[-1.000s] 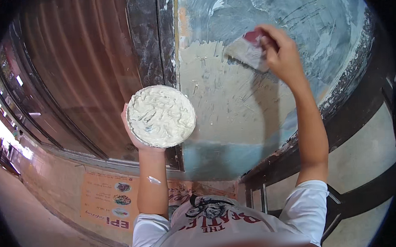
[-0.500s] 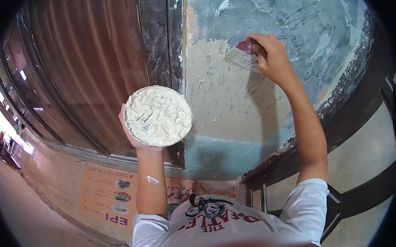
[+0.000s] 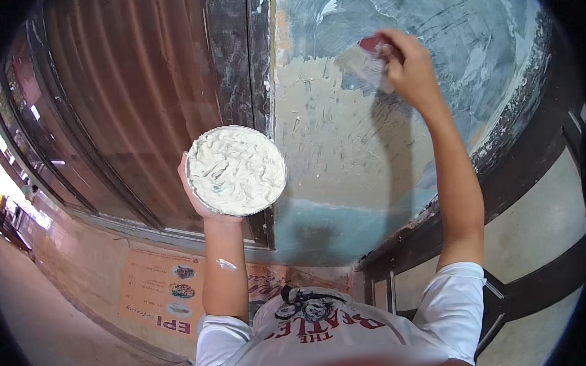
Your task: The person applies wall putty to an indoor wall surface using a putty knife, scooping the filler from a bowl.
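My left hand holds up a round tub from below and its left side. Off-white putty with a ridged surface fills it. My right hand grips the dark red handle of a putty knife. The pale blade, blurred, lies against the wall ahead. A broad patch of beige putty coats the wall's middle, with blue-grey smeared surface above it and light blue below. A white smear marks my left forearm.
A dark wooden frame and brown curtained panel stand left of the wall. Dark wooden bars with pale panels rise at right. An orange printed sheet lies at lower left.
My right hand and the putty knife have moved slightly up and right along the wall. Blue-grey surface now shows where the blade was. The tub has barely shifted.
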Tool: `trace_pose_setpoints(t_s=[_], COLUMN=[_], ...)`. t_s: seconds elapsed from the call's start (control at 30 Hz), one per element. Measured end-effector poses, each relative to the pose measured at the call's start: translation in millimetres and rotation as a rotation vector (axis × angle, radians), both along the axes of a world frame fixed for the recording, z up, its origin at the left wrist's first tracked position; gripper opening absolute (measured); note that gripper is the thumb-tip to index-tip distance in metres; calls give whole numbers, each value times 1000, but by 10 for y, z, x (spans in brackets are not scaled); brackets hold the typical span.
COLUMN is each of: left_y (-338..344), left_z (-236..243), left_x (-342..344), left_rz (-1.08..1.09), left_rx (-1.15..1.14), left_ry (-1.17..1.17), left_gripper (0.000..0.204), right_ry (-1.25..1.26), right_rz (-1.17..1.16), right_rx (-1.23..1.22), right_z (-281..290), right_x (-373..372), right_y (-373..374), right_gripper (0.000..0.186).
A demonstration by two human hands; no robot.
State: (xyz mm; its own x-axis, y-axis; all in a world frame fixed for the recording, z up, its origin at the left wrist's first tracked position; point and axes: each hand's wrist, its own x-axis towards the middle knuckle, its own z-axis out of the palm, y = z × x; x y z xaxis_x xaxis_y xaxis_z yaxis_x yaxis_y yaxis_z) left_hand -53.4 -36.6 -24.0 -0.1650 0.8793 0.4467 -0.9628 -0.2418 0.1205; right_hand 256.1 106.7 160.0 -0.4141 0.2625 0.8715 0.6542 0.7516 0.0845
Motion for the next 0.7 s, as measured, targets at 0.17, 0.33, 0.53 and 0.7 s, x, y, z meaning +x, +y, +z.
trace_pose_setpoints(t_s=[0.17, 0.33, 0.53, 0.7], left_y=[0, -48, -96, -111], left_z=[-39, -34, -31, -50], left_x=[-5, 13, 57, 63], left_rz=[57, -2, 47, 4], left_rx=[-65, 0, -99, -17], left_ry=[8, 22, 19, 5], left_gripper=[60, 61, 60, 57], right_ry=[101, -106, 236, -77], right_rz=[113, 14, 120, 67], right_rx=[-137, -8, -30, 4], right_z=[-30, -205, -17, -282], right_x=[64, 54, 79, 16], right_y=[-90, -70, -72, -117], right_gripper=[27, 39, 22, 31])
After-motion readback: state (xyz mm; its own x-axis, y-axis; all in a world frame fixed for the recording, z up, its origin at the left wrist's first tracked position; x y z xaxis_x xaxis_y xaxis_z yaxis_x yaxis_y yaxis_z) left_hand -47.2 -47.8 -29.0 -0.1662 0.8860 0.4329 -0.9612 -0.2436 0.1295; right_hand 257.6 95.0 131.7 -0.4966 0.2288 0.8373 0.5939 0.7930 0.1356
